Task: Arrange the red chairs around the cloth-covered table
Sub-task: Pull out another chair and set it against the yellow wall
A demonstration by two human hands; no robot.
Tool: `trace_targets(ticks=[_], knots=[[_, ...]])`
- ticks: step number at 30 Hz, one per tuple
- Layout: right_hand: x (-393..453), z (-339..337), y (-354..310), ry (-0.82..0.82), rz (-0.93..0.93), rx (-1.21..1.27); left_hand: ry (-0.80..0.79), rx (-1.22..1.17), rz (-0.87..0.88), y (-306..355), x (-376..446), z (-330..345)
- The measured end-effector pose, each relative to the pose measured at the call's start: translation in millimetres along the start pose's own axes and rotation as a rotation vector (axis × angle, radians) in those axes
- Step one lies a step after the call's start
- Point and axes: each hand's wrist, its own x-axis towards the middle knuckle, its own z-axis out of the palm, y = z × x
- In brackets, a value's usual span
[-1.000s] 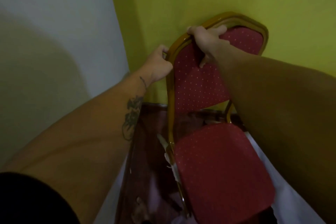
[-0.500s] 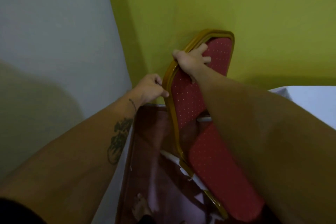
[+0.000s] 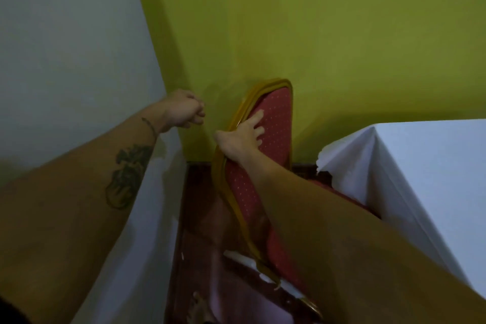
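A red chair (image 3: 276, 123) with a gold frame and dotted padding stands between me and the yellow-green wall, its seat pushed under the edge of the white cloth-covered table (image 3: 420, 166) at the right. My right hand (image 3: 240, 139) grips the chair's backrest: the thumb hooks over the gold frame and the fingers lie spread on the red padding. My left hand (image 3: 184, 110) hovers to the left of the chair, off the frame, with its fingers curled and nothing in them. The chair's legs are hidden.
A white wall (image 3: 65, 60) meets the yellow-green wall (image 3: 315, 21) in a corner just left of the chair. The floor (image 3: 200, 218) is glossy dark red. My bare foot (image 3: 200, 308) shows at the bottom edge.
The chair has turned and slid right, toward the table, which has come into view. My left hand has let go of the frame and moved away to the left.
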Motion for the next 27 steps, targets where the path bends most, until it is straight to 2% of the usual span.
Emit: trace_targets(ticks=[3,7,11,15,22,27], knots=[[-24,-4,15,-0.070,-0.029,-0.032,-0.099,0.069,0.062,32,-16,19],[-61,-11,43,-0.136,-0.090,-0.057,-0.224,0.261,0.047,53,-40,44],[-93,-19,73,-0.207,-0.135,-0.102,-0.247,0.370,0.029,62,-69,61],[-118,-37,98,-0.269,-0.157,-0.145,-0.295,0.387,-0.061,65,-97,80],[-149,-62,127,-0.273,-0.160,-0.173,-0.246,0.381,-0.120,62,-140,114],[-183,-72,144,-0.154,-0.186,-0.189,-0.301,0.316,-0.115,51,-165,125]])
